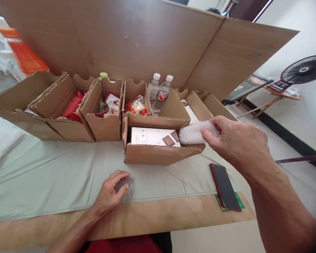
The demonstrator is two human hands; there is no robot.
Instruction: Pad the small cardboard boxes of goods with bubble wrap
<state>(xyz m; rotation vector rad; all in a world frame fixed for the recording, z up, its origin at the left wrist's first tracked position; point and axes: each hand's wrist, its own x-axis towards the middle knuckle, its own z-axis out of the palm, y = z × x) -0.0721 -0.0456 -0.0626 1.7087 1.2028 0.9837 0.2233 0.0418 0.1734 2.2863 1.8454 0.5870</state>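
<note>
The right hand [237, 140] pinches a bubble wrap bundle [193, 133] at the right end of the front cardboard box [158, 154]. The left hand [112, 193] rests empty, fingers curled, on the worktop [55, 175], at about 8 o'clock from the bundle. A soft, steady grip keeps the bundle from squashing. A white box [152, 137] lies inside, and a red phone [225, 188] lies at 5 o'clock.

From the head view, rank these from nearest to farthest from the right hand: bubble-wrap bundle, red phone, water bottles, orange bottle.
Measured from the right hand:
1. Bubble-wrap bundle: held in its fingers, over the front box.
2. Red phone: on the table just below the hand.
3. Water bottles: upright, behind the front box.
4. Orange bottle: far left, blurred.
</note>
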